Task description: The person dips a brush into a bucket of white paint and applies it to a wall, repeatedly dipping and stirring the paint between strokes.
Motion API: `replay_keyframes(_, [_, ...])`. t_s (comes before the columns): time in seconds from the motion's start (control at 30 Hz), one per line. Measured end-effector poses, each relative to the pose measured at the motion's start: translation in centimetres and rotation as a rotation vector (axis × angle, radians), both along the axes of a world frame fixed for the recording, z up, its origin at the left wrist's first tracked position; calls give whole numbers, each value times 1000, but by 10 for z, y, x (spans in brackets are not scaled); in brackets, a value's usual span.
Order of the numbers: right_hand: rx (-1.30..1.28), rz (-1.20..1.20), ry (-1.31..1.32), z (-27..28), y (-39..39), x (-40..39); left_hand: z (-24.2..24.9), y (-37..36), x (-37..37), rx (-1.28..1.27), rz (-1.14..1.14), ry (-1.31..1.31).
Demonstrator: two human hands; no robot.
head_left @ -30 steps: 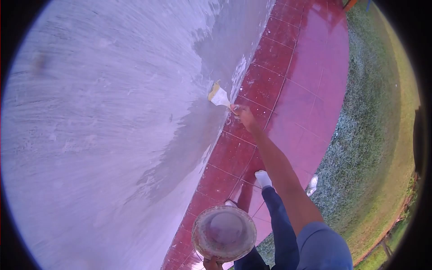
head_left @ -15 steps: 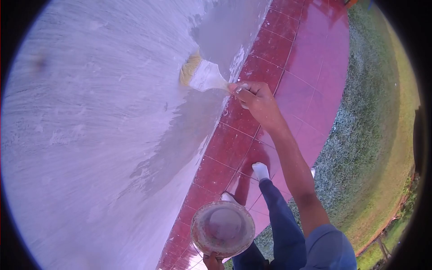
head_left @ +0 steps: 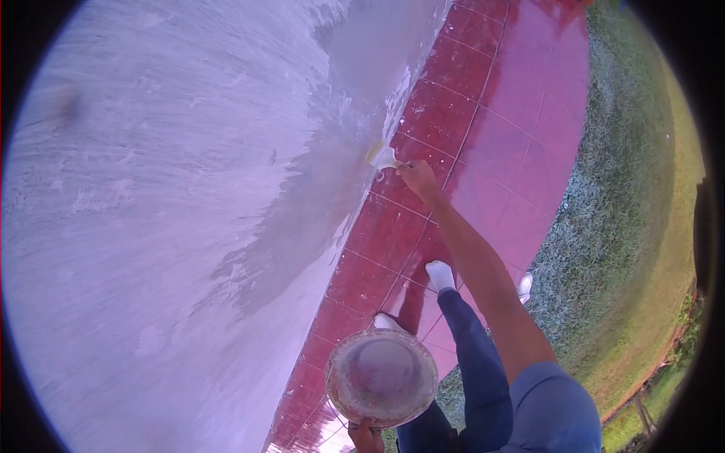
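Note:
My right hand [head_left: 418, 177] is closed round the handle of a wide paintbrush [head_left: 385, 157]. The pale bristles touch the bottom of the wall [head_left: 189, 166], right by the floor edge. Wet-looking grey patches lie above and below the brush on the otherwise whitish, streaky wall. Low in the view, my left hand [head_left: 366, 436] grips the rim of a paint bucket [head_left: 381, 377]. Whitish liquid shows inside it, and its rim is spattered. Most of the left hand's fingers are hidden under the bucket.
Red floor tiles [head_left: 385, 234] with white specks run along the wall. My feet in white socks [head_left: 439, 275] stand on them. Grass [head_left: 604, 226] borders the tiles on the right, with a white shoe [head_left: 525, 287] at its edge.
My right hand has brought the brush down and right, from higher on the wall to its base by the tiles. The bucket has shifted slightly right in my left hand.

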State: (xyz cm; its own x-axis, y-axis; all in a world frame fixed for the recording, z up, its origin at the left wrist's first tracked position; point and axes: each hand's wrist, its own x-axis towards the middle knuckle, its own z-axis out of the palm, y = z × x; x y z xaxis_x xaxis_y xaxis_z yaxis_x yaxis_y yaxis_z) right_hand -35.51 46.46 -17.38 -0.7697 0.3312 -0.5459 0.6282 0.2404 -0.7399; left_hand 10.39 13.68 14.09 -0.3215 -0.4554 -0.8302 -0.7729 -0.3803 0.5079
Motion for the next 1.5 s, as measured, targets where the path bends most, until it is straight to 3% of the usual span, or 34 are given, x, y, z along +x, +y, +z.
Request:
replay_keyframes(0.13, [10, 21, 267, 151, -10, -22, -12, 1, 6, 26, 96, 2])
replay_keyframes(0.2, [-268, -73, 432, 232, -6, -16, -12, -1, 11, 14, 80, 18])
replay_keyframes(0.23, [-266, -65, 432, 253, -1, -16, -10, -2, 13, 17, 87, 18])
replay_keyframes(0.3, [-664, -100, 738, 280, 9, -14, -8, -4, 17, 60, 106, 30])
replay_keyframes(0.33, [-661, -92, 744, 278, 11, -17, -10, -7, 22, 66, 109, 38])
replay_keyframes(0.4, [-915, -88, 802, 245, 9, -31, -15, -18, 36, 71, 96, 30])
replay_keyframes(0.47, [-1002, -51, 559, 177, 2, -44, -14, -19, 41, 38, 121, 51])
replay_keyframes(0.53, [-990, -33, 205, 69, -2, -39, -18, -6, 32, 21, 142, 106])
replay_keyframes(0.57, [-815, -107, -39, 28, 4, -28, -8, 5, 24, -21, 187, 18])
replay_keyframes(0.63, [33, 95, -165, -70, 13, -12, -15, -5, 45, -68, 146, -70])
replay_keyframes(0.67, [51, 120, -190, -62, 13, 5, -19, -10, 51, -5, 164, 35])
replay_keyframes(0.73, [81, 151, -223, -34, 16, 40, -19, -7, 58, 58, 217, 135])
replay_keyframes(0.8, [-453, -180, 42, 7, 16, 87, -26, -18, 71, 65, 168, 128])
replay_keyframes(1.03, [-357, -176, -163, 99, 49, 321, -22, -49, 104, -6, 67, 208])
replay_keyframes(1.17, [-328, -85, -227, 162, 28, 450, 0, -82, 165, -123, -5, 243])
replay_keyframes(1.27, [-307, 57, -248, 250, -23, 504, 39, -104, 193, -120, 57, 303])
replay_keyframes(1.4, [-492, 408, -131, 356, -108, 555, 67, -145, 249, -112, 76, 387])
replay_keyframes(1.5, [-373, 688, -26, 430, -171, 579, 120, -155, 272, -118, 104, 435])
